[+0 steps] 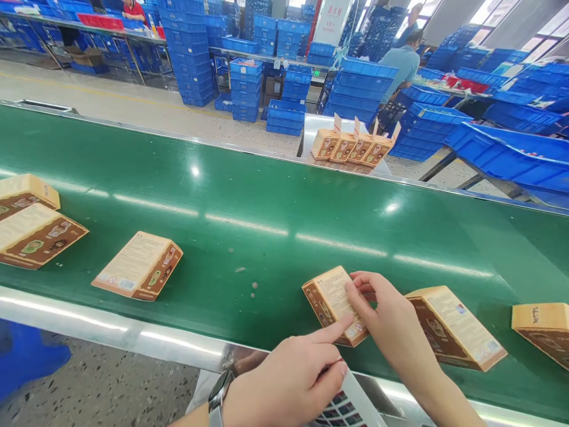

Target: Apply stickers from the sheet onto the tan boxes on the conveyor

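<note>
A small brown-and-cream cardboard box (329,296) lies on the green conveyor belt in front of me. My right hand (377,302) grips its right side, thumb on the printed cream face and fingers bent over the far edge. From the left, my left hand (288,373) reaches in, its index finger stretched out against the box's lower part. The thumb and other fingers of that hand are curled about a white printed sheet (355,403) with a dark grid, partly hidden below the hand. A watch (219,391) is on my left wrist.
More such boxes lie on the belt (222,190): one box (137,267) at left, a box (457,326) just right of my hand, others at both edges. Across the belt, several open-flapped boxes (355,147) stand on a metal plate. Blue crates (186,53) and a seated person (400,65) are beyond.
</note>
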`<state>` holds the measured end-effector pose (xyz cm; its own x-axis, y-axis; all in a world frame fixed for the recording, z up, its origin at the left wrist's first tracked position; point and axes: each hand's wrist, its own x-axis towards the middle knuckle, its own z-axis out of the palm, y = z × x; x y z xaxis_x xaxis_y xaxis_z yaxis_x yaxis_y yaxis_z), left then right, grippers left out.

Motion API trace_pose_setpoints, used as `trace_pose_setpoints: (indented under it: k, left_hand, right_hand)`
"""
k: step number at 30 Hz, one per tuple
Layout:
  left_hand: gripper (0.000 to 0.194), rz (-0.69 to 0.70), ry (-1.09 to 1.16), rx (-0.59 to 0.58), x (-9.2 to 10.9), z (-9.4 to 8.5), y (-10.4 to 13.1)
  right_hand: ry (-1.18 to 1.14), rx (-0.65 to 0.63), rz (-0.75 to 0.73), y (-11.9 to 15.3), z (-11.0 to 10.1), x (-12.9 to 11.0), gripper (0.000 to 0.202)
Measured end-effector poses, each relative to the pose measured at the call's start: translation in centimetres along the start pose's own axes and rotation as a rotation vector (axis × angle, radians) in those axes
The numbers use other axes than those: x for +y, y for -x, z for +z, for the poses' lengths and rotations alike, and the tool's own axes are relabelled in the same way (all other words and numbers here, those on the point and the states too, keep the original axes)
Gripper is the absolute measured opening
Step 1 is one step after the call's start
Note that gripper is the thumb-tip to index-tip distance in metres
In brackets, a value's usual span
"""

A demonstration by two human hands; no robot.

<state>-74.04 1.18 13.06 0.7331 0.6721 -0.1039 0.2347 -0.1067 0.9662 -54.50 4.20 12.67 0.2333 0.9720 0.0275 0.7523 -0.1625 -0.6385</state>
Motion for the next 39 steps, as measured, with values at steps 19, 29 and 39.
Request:
trace_pose_setpoints:
  k: [19,29,39]
  left_hand:
    - [0.025,-0.156,0.135,0.203,-0.5,-0.3,2.5]
    - [0.026,-0.230,0.229,0.273,-1.3,-0.1,2.8]
    - [0.029,-0.265,-0.021,0.325,-0.2,-5.7,7.9]
  right_hand:
    - [-0.116,-0.154,-0.800,4.2,0.2,-3.0,0.015]
    - [0.087,0.027,-1.131,4.2,0.2,-3.4,0.022]
    - [-0.592,-0.327,0.009,1.2,0.7,-2.9,0.041]
